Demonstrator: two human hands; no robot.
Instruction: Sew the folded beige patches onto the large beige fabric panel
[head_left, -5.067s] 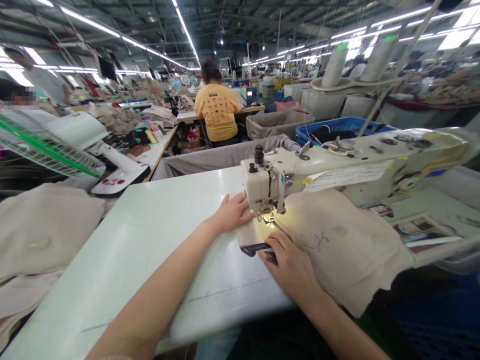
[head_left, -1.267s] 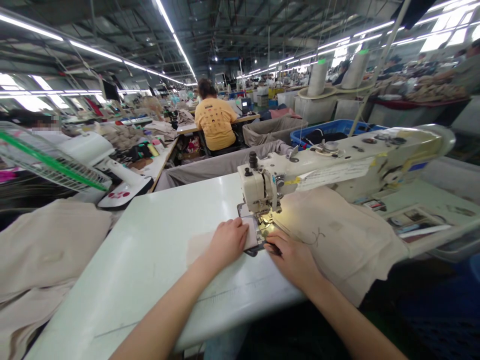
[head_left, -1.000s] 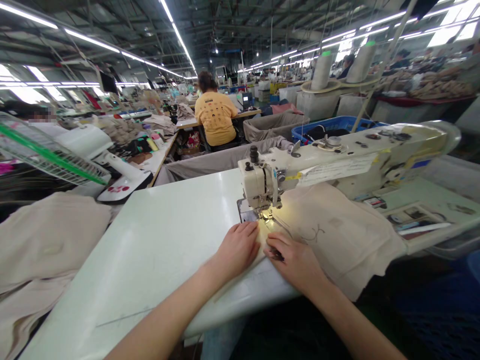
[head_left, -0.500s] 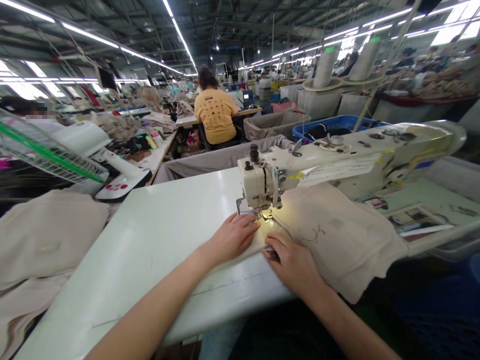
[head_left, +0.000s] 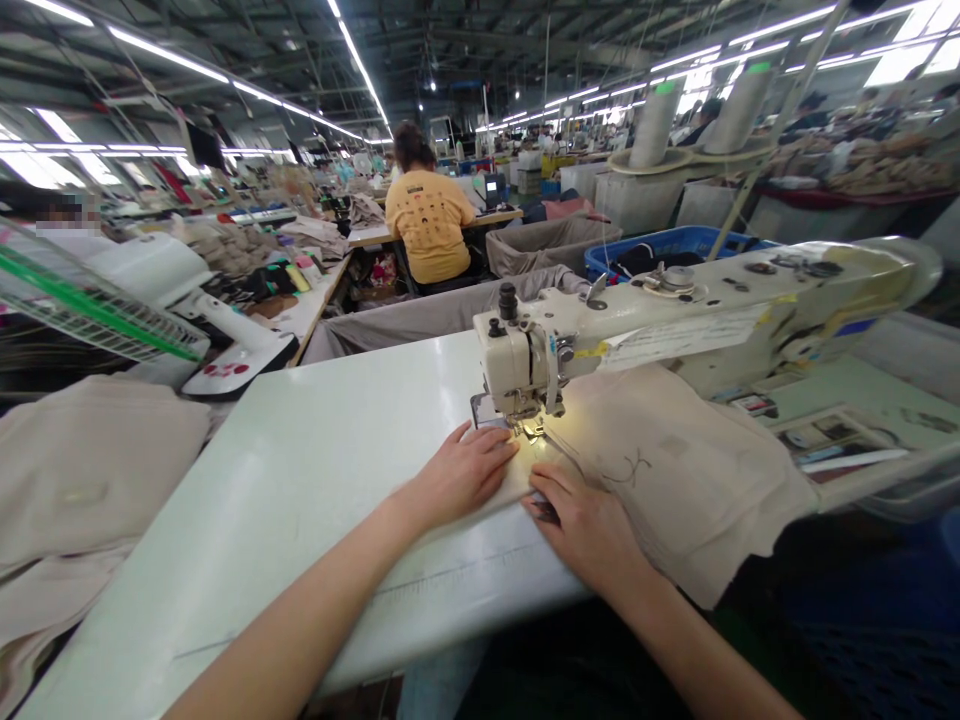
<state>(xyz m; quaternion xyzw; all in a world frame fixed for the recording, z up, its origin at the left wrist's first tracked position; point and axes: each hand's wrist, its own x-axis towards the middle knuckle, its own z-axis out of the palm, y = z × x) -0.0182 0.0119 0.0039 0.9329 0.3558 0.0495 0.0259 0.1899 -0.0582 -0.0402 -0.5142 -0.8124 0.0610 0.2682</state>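
Beige fabric (head_left: pixel 675 440) lies under the head of a cream sewing machine (head_left: pixel 517 360), its larger part spread to the right. My left hand (head_left: pixel 469 465) rests flat beside the presser foot (head_left: pixel 534 432), fingers stretched out over the fabric's edge. Just in front of the foot, my right hand (head_left: pixel 585 520) is closed, its fingertips on the fabric. A small dark metal tool (head_left: pixel 545 510) shows partly under its curled fingers; its exact kind is hidden. The machine's lamp lights the needle area. Dark curved marks (head_left: pixel 630 465) show on the fabric.
A pile of beige fabric pieces (head_left: pixel 90 470) is at the left of the pale table (head_left: pixel 337 430). Behind stand a white fan (head_left: pixel 150 270) and a grey cloth-lined bin (head_left: pixel 420 325). Thread cones (head_left: pixel 652 130) rise behind the machine. A person in a yellow shirt (head_left: pixel 429 225) sits ahead.
The view has shifted slightly. Both hands and the fabric stay almost exactly where they were at the presser foot.
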